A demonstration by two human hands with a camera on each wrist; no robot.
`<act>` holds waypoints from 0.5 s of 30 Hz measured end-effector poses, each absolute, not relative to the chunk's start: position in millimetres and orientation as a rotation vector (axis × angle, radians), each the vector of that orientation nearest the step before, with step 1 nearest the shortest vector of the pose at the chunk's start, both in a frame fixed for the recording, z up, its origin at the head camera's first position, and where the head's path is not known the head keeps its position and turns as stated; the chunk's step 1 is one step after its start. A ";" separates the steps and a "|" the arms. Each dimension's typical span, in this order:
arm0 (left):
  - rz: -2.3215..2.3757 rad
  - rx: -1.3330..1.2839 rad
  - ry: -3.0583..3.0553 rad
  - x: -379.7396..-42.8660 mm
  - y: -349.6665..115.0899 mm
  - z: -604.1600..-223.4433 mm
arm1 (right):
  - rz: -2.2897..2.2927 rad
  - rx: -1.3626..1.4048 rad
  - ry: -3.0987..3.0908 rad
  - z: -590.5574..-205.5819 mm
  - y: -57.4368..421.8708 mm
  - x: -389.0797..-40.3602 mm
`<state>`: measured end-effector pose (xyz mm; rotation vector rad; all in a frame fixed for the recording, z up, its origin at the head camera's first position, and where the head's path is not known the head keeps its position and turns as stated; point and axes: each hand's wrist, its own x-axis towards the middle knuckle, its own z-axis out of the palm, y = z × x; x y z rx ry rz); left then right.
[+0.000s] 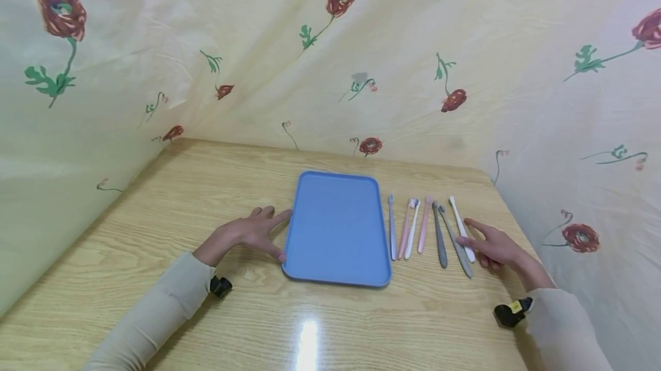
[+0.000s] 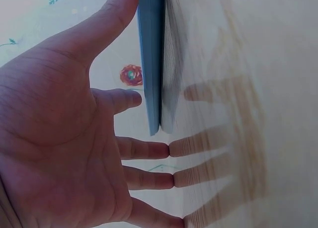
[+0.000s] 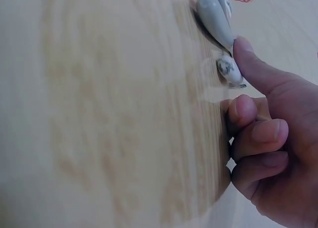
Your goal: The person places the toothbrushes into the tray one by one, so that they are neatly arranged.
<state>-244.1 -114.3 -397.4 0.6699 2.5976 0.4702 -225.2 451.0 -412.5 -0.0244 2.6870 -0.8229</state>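
Observation:
My left hand (image 1: 253, 230) is spread beside a blue tray (image 1: 338, 227), thumb at its near left corner and index finger by its left edge. In the left wrist view, the hand (image 2: 64, 133) has straight fingers, their tips down near the tabletop. At the right end of a row of toothbrushes lies a white toothbrush (image 1: 459, 222). My right hand (image 1: 498, 246) reaches over it, thumb across its handle and index finger extended on its right side. The thumb tip comes close to a grey toothbrush (image 1: 461, 256). The other right fingers are curled against the table (image 3: 124, 114).
Left of the grey toothbrush lie a dark grey toothbrush (image 1: 440, 239), a pink one (image 1: 423, 227), a white one (image 1: 413, 230), another pink one (image 1: 404, 233) and a blue one (image 1: 392, 230) near the tray. Flowered cloth (image 1: 268, 61) borders the table behind and at both sides.

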 end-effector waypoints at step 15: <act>0.464 0.678 2.596 -243.5 -114.4 -396.5 | -0.780 -0.044 2.741 -411.1 443.9 -221.5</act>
